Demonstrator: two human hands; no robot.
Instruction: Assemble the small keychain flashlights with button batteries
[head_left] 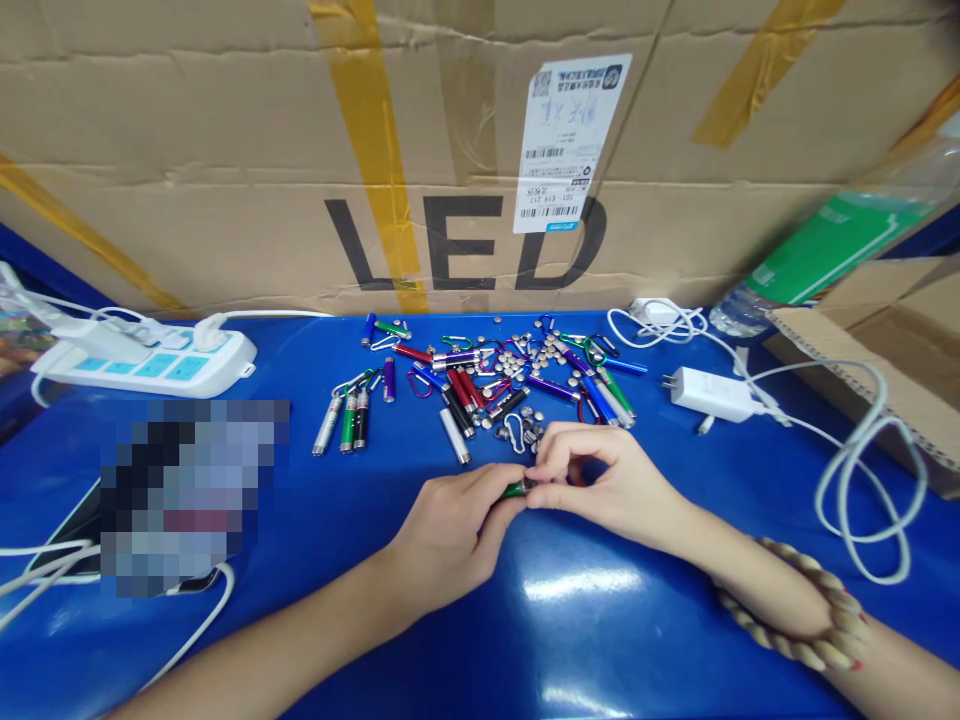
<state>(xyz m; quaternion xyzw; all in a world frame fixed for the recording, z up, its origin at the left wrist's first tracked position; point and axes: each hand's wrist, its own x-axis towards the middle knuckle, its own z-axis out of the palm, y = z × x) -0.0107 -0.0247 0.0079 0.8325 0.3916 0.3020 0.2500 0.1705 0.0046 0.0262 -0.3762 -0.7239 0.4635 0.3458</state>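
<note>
My left hand (457, 525) is wrapped round a small green keychain flashlight (514, 490), and most of its tube is hidden by the fingers. Thumb and fingers of my right hand (596, 475) pinch the flashlight's dark end, so both hands meet on it. Beyond them lies a loose spread of small metal tubes, among them a silver flashlight (454, 437), red flashlights (466, 390) and a purple flashlight (553, 388). Button cells (514, 360) and coloured carabiner clips (515, 432) are scattered among these. Three flashlights with clips, including a green one (349, 420), lie together at the left.
A large cardboard box (247, 150) walls off the back of the blue table (360, 640). At left are a white power strip (150, 357) and a blurred-out device (195, 500) with cables. A charger (712, 393), coiled cable, bottle (825, 250) and open carton (862, 350) stand right.
</note>
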